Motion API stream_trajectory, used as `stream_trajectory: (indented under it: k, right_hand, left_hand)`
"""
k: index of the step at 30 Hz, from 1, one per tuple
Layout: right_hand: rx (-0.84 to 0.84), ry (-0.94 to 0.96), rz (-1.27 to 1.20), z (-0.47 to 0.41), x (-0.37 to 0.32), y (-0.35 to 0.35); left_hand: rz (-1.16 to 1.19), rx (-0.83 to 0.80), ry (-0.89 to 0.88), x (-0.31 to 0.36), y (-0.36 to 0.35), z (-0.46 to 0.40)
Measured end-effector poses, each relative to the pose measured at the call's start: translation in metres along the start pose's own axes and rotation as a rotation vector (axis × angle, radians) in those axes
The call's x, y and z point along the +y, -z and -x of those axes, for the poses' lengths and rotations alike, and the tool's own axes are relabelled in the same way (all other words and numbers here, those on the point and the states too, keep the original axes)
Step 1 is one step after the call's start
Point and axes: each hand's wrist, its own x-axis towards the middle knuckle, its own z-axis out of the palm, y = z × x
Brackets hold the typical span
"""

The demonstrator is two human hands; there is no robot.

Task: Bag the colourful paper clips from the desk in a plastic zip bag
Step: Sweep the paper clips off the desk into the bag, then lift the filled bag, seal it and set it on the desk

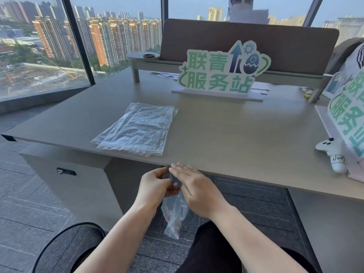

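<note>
Hanging just below the near edge of the worktop (226, 138), a clear plastic zip bag (174, 215) is held at its top by both hands, above the person's lap and a dark carpeted floor (254, 198). The left hand (154, 185) has its grip curled around the bag's mouth, pinching the plastic. The right hand (199, 189) lies over the other side of the opening with its fingers (182, 168) stretched nearly straight toward the worktop edge; whether its thumb pinches the bag underneath cannot be told. Small dark and reddish shapes show through the lower part of the bag, likely paper clips (173, 226), too blurred to count. On the worktop, a pale grey-beige surface, a stack of clear plastic bags (137, 129) lies flat near the front left, well apart from the hands. At the right edge a white game controller (332, 153) rests beside a leaning green-lettered sign (348, 113). Farther back a standing sign with green characters (222, 71) sits on its white base, some papers (260, 87) behind it. Beyond that a low shelf riser (143, 58) carries a small dark round object, and a brown padded divider panel (250, 42) closes off the rear. Floor-to-ceiling windows (39, 46) look out on tall apartment blocks.
</note>
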Motion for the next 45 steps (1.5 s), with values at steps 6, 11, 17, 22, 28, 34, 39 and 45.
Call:
stream_trajectory:
  k: [6, 11, 17, 22, 28, 34, 39, 45]
  right_hand:
    - [0.172, -0.074, -0.130, 0.006, 0.003, 0.004]
    - [0.272, -0.062, -0.100, -0.002, 0.005, 0.007]
    - [0.239, -0.014, -0.051, -0.015, 0.007, 0.004]
    - [0.076, 0.006, -0.001, -0.031, 0.005, 0.004]
    - [-0.131, 0.024, 0.017, -0.049, -0.003, 0.008]
    - [-0.241, 0.018, -0.245, -0.069, -0.015, 0.014]
    - [-0.167, 0.001, -0.549, -0.087, -0.038, 0.024]
    - [-0.104, 0.094, -0.780, -0.109, -0.063, 0.034]
  left_hand:
    - [-0.051, 0.030, 0.027, -0.003, 0.005, 0.001]
    - [-0.156, 0.036, 0.064, -0.006, 0.018, -0.001]
    - [-0.267, 0.070, 0.085, 0.004, 0.035, 0.005]
    - [-0.361, 0.025, 0.103, 0.015, 0.056, 0.015]
    - [-0.409, -0.058, 0.069, 0.042, 0.080, 0.030]
    - [-0.393, -0.080, 0.007, 0.074, 0.104, 0.039]
    - [-0.338, -0.109, -0.053, 0.099, 0.125, 0.042]
    - [-0.270, -0.148, -0.128, 0.132, 0.143, 0.049]
